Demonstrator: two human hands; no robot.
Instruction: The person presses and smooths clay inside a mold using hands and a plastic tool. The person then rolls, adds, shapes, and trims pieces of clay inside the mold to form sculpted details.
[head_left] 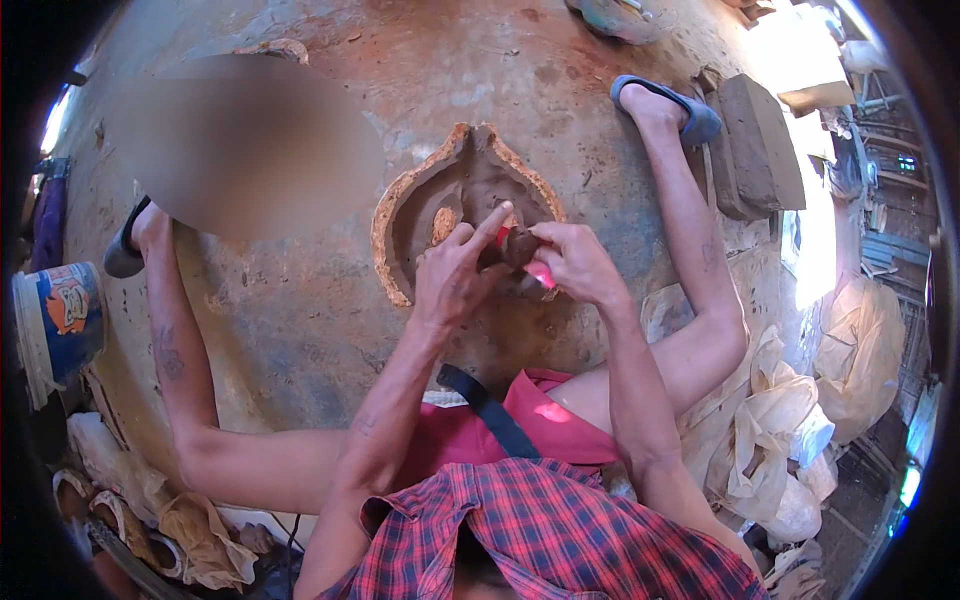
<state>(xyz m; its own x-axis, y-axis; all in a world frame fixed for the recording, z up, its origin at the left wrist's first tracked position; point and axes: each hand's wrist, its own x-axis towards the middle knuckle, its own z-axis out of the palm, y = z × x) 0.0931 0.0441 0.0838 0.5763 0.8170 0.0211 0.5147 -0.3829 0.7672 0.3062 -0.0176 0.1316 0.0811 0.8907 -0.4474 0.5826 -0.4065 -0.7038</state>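
A mould with a rough orange-brown rim (388, 235) and dark clay inside lies on the floor between the legs. Over its lower right part, my left hand (458, 262) has its index finger stretched out against a small dark brown lump (519, 247) with a red part beside it. From the right, my right hand (580, 262) pinches at the same lump with its fingers closed. A small orange-brown piece (443, 225) stands inside the mould, left of my hands. Exactly what lies between the fingers is partly hidden.
A blue and white bucket (72, 318) stands at the far left. Big grey-brown clay blocks (755, 145) are at the upper right. Crumpled plastic bags (770, 425) lie at the right, more at the lower left. A blurred oval covers part of the upper left.
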